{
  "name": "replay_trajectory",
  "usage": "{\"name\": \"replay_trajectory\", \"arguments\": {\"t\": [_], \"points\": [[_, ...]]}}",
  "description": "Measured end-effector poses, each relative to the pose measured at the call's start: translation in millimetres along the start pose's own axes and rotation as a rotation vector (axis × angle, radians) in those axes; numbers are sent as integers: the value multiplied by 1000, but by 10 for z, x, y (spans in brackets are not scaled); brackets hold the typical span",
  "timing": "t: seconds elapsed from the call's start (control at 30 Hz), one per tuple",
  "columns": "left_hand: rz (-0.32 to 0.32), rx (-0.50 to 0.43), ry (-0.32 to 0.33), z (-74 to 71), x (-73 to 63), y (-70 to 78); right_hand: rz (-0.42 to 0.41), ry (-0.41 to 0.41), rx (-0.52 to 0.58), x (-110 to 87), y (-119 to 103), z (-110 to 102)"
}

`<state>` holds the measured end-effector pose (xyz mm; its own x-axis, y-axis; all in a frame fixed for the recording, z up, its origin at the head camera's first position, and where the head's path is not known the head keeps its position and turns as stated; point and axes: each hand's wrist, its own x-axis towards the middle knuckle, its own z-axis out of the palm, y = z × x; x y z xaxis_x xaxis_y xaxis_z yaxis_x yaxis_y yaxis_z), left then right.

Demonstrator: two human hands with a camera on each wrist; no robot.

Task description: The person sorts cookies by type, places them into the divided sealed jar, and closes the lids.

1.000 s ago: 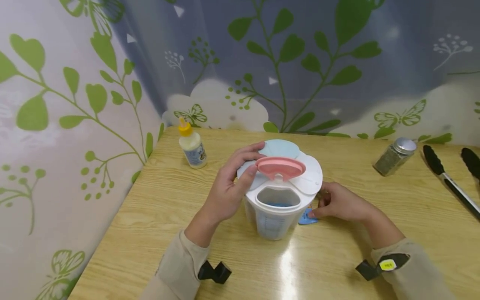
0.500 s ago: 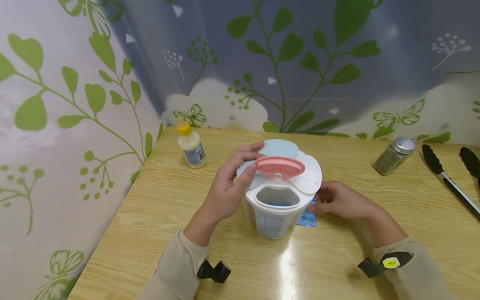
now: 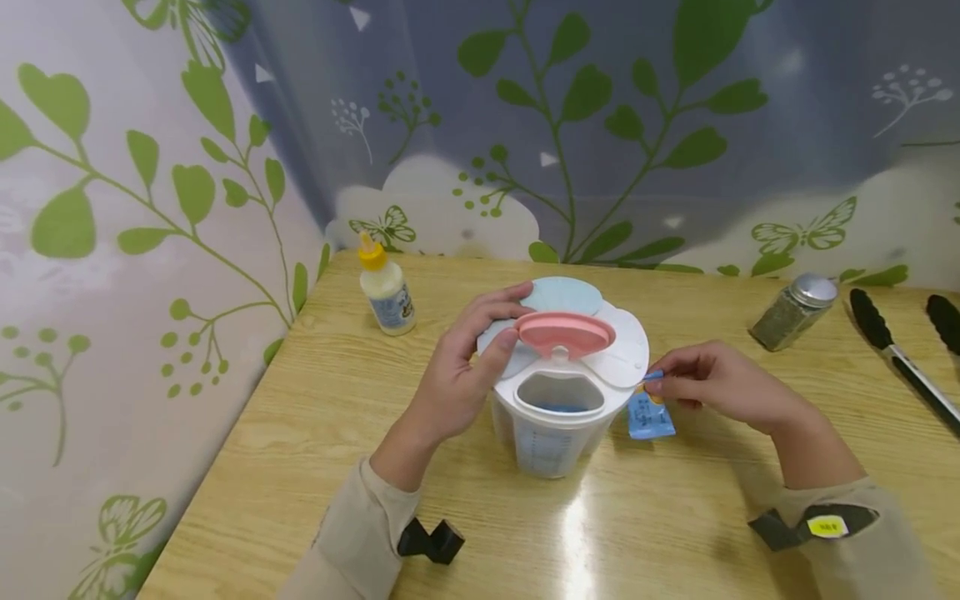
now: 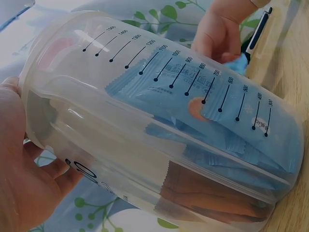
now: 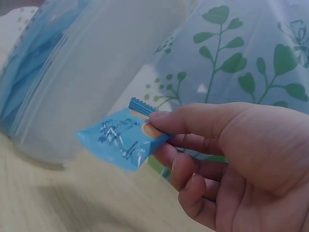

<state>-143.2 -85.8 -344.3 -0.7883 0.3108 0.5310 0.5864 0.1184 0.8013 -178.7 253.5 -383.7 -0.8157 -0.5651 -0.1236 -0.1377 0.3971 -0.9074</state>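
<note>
A clear plastic storage container (image 3: pixel 551 450) with a white lobed lid (image 3: pixel 626 333) stands on the table. Its pink flap (image 3: pixel 566 333) is raised above an opening, and a pale blue flap (image 3: pixel 562 293) is at the back. My left hand (image 3: pixel 453 375) grips the lid's left side. Through the wall in the left wrist view, blue sachets (image 4: pixel 212 106) fill one compartment and brown ones (image 4: pixel 212 193) another. To the right of the container, my right hand (image 3: pixel 738 387) pinches a small blue sachet (image 5: pixel 120 137) by one end between thumb and fingers.
A glue-style bottle (image 3: pixel 388 296) with a yellow cap stands at the back left. Toward the back right is a glass shaker jar (image 3: pixel 791 315) with a metal lid, and tongs (image 3: pixel 896 354) lie beyond it. A leaf-patterned wall covering (image 3: pixel 420 200) rises behind the table.
My right hand has moved right and slightly up with the blue sachet, from behind the container's edge into fuller view. The left hand keeps its grip on the lid.
</note>
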Motion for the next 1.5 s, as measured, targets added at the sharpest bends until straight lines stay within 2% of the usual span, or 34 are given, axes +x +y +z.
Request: {"name": "replay_trajectory", "arguments": {"t": [0.13,0.4,0.6,0.7,0.83,1.1,1.17,1.33,1.4,1.5], "points": [[-10,-14,-10,6,5,5,-39,11,38,-46,-70,-45],[-32,-43,-36,21,1,42,-89,93,53,-180,-185,-51],[-20,-7,-40,32,-4,78,-66,188,147,-346,-333,-36],[-12,0,-41,27,-9,89,-69,199,192,-403,-431,-29],[-12,2,-44,20,-27,78,-97,206,180,-443,-579,5],[3,52,-59,-30,-12,52,-155,228,181,-418,-891,81],[9,61,-64,-43,-3,49,-155,253,188,-400,-973,111],[13,75,-73,-68,9,58,-111,346,123,-332,-1234,223],[10,80,-79,-78,9,64,-119,368,130,-292,-1333,279],[-2,86,-93,-84,3,66,-180,381,193,-244,-1436,376]]}}
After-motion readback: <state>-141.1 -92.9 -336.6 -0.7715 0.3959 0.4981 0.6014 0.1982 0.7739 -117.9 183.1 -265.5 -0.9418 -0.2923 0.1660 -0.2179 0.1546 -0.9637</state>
